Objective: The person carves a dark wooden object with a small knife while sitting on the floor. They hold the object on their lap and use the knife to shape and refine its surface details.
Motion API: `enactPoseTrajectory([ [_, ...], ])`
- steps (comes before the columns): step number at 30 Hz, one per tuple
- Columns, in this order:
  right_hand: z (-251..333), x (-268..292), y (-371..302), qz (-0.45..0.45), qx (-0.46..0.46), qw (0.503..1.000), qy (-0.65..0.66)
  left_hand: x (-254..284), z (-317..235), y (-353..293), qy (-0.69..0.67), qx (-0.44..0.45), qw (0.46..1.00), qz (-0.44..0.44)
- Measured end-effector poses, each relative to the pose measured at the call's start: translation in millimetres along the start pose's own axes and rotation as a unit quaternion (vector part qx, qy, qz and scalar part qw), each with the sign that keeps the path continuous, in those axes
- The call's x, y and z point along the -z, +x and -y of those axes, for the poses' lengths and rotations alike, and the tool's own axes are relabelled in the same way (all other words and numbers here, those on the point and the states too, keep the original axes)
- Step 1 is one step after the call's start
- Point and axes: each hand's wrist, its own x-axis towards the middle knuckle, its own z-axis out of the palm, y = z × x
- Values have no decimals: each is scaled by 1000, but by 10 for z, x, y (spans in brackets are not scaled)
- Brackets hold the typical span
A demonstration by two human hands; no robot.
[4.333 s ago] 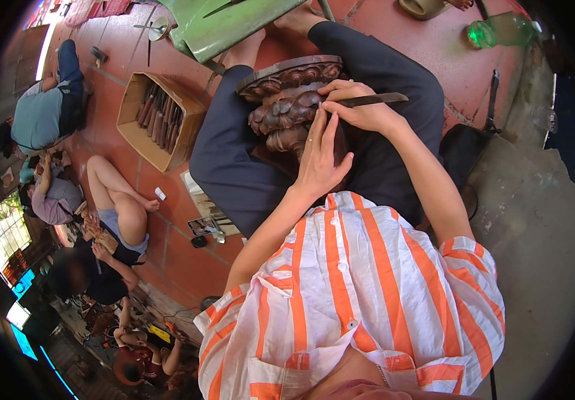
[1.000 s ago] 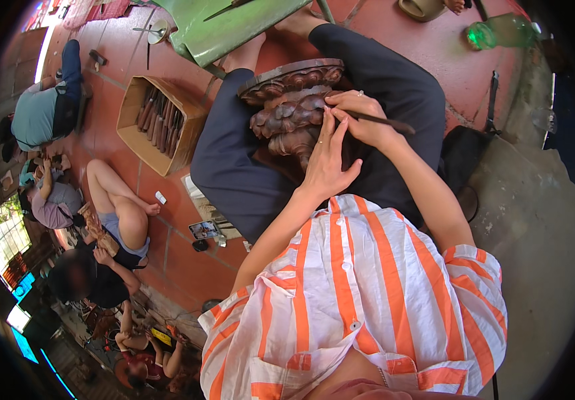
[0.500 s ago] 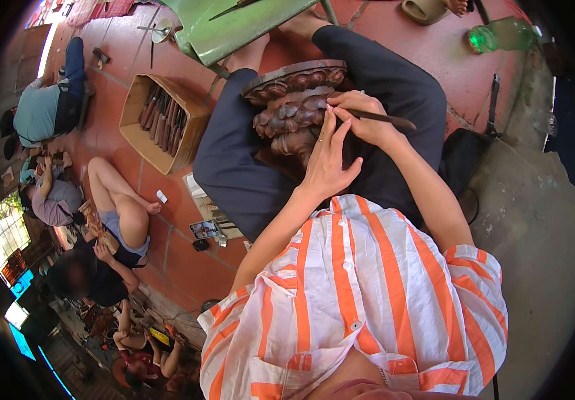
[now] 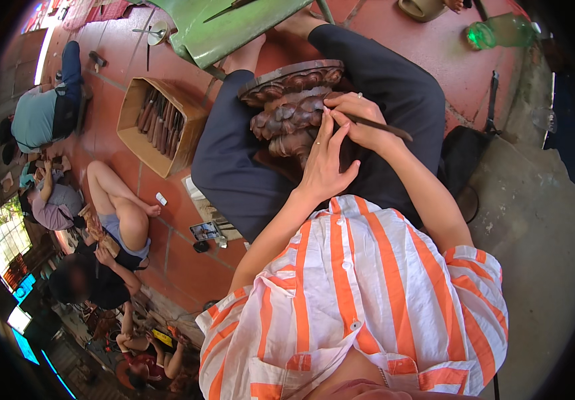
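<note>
Between my knees rests a dark brown carved wooden pedestal (image 4: 287, 120), tilted, with a round moulded rim and rows of carved petals. My right hand (image 4: 362, 120) is closed around a carving chisel (image 4: 389, 128), its brown wooden handle sticking out to the right past the fingers. The chisel's tip is hidden by the fingers at the carved band. My left hand (image 4: 325, 160) lies against the pedestal's right side, fingers stretched out and thumb apart. Its fingertips touch the carving right beside the right hand's fingertips.
A cardboard box (image 4: 127, 130) of wooden-handled tools stands on the tiles at left. A green stool (image 4: 234, 33) bearing a thin tool is ahead. A phone (image 4: 204, 231) lies by my left knee. A green bottle (image 4: 501, 33) is far right. Several people work at left.
The pedestal and both hands have shifted very slightly left in the view. The chisel's handle end has dipped a little. Both hands keep their places on the carving.
</note>
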Motion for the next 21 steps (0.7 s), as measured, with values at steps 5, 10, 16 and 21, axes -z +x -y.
enactPoseTrajectory([
  [5,70,-7,-22,-31,-3,999,27,46,-22,-22,-1,-6,1000,8],
  [10,150,55,73,33,-25,999,-22,32,-58,-64,12,6,1000,-19],
  [16,90,-86,4,-53,24,998,-21,73,-42,-1,14,15,1000,-2],
  [21,192,-237,-165,-120,21,992,-31,98,-13,-72,-43,20,999,8],
])
